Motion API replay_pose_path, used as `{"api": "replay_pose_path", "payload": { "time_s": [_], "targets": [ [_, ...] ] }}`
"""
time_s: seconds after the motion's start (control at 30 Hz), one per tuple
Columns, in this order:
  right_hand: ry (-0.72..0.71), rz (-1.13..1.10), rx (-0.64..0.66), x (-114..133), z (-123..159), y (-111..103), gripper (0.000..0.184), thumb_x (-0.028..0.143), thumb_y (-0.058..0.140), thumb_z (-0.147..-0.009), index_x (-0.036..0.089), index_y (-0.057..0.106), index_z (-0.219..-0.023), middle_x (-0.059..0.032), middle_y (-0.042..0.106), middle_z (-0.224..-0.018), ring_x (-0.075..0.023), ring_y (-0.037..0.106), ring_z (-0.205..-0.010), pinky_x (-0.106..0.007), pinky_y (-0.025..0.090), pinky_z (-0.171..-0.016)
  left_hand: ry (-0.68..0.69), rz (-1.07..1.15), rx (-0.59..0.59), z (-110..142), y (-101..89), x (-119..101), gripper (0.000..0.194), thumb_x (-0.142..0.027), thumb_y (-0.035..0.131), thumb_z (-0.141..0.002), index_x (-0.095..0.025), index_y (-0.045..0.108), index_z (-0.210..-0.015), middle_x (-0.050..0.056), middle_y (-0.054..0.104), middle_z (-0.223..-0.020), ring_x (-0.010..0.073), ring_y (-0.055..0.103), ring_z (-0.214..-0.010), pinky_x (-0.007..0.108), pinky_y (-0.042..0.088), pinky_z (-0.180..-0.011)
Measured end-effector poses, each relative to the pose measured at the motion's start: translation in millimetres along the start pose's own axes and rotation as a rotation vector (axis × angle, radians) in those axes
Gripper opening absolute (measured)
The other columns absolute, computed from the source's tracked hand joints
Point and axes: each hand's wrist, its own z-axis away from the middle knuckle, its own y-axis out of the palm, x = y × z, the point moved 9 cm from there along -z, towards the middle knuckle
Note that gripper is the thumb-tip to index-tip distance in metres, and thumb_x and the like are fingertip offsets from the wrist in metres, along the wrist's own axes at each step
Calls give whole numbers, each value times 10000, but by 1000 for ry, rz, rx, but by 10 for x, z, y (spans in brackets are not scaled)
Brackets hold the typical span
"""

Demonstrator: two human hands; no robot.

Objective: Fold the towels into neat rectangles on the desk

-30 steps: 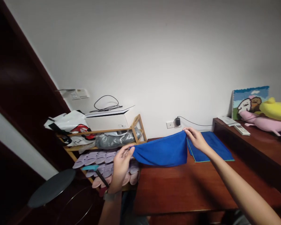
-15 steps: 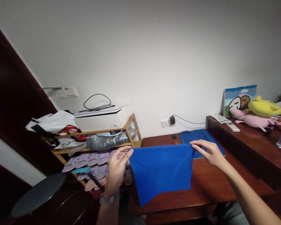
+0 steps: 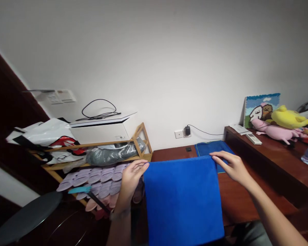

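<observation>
The fingers of the left hand (image 3: pixel 132 180) and right hand (image 3: pixel 232 166) pinch the top corners of a blue towel (image 3: pixel 182 201), which hangs at six o'clock over the bench (image 3: pixel 236 194); even tension keeps it smooth.

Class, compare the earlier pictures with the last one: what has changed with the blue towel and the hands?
The blue microfiber towel has dropped from a shallow sag to hang open at full length. The left hand and right hand kept hold of its top edge and moved slightly apart. The green-edged towel stayed flat on the wooden desk.
</observation>
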Motion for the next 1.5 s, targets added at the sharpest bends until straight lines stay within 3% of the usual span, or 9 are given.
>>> {"api": "replay_pose_path", "payload": {
  "time_s": [0.13, 0.23, 0.4, 0.53, 0.67, 0.83, 1.07, 1.2, 1.5],
  "targets": [
    [161, 77, 90, -832, -355, 750, 307, 367, 519, -1033, 242, 774, -1149, -75, 800, -1135, -238, 742, -1057, -363, 576, -965, 77, -214, 63, -540, 526, 640, 379, -533, 686, -876, -177, 750, -991, 121, 809, -960, 265, 776, -919, 420, 642, -864],
    [357, 321, 180, -1324, -287, 1323, 395, 262, 466, -1016, 212, 699, -1331, -126, 745, -1274, -250, 703, -1139, -394, 526, -1041, 89, -321, 44, -541, 851, 996, 303, -420, 591, -946, -180, 752, -1038, 167, 784, -1129, 304, 730, -1121, 531, 558, -1051],
    [403, 480, 362, -1385, 834, 2215, 462, 271, 410, -1033, 211, 644, -1426, -132, 614, -1495, -272, 596, -1330, -412, 468, -1116, 139, -455, 180, 488, 1219, 1523, 255, -332, 573, -956, -214, 796, -989, 139, 780, -1197, 323, 699, -1202, 558, 504, -1126],
    [424, 473, 495, -1275, 1868, 2666, 573, 423, 323, -1071, 197, 512, -1562, -99, 454, -1644, -288, 404, -1524, -476, 318, -1257, 256, -856, 413, 1501, 1313, 2055, 425, -396, 463, -1052, -252, 676, -1391, 86, 636, -1497, 292, 559, -1416, 523, 460, -1182],
    [464, 483, 597, -1235, 2252, 2725, 643, 487, 312, -1067, 198, 345, -1640, -65, 289, -1706, -267, 239, -1597, -514, 199, -1309, 221, -1026, 537, 1874, 1176, 2347, 557, -484, 403, -1082, -315, 400, -1613, 55, 407, -1676, 268, 386, -1543, 517, 369, -1249],
    [476, 464, 606, -1196, 2326, 2602, 655, 540, 291, -1068, 229, 323, -1644, -36, 256, -1705, -258, 227, -1598, -507, 212, -1308, 198, -1090, 567, 1871, 1137, 2276, 560, -504, 402, -1081, -335, 387, -1614, 73, 394, -1680, 286, 376, -1547, 543, 356, -1248],
    [445, 473, 548, -1100, 2192, 2495, 624, 485, 281, -1081, 200, 373, -1628, -62, 335, -1688, -270, 268, -1588, -494, 235, -1300, 339, -993, 596, 1931, 1818, 1876, 516, -425, 364, -1099, -312, 425, -1599, 56, 412, -1675, 261, 367, -1553, 521, 331, -1267],
    [468, 475, 586, -1191, 2199, 2517, 639, 506, 333, -1065, 216, 369, -1633, -71, 300, -1697, -273, 254, -1590, -504, 225, -1301, 292, -970, 652, 1953, 2046, 1942, 538, -484, 399, -1083, -347, 407, -1603, 73, 419, -1670, 296, 384, -1543, 559, 356, -1240],
    [580, 556, 550, -1434, 2382, 2346, 663, 495, 299, -1060, 176, 343, -1640, -86, 306, -1696, -298, 227, -1597, -550, 183, -1303, 127, -1149, 489, 2043, 1155, 2351, 610, -507, 372, -1071, -241, 397, -1620, 122, 394, -1670, 324, 378, -1543, 568, 352, -1241]
  ]
}}
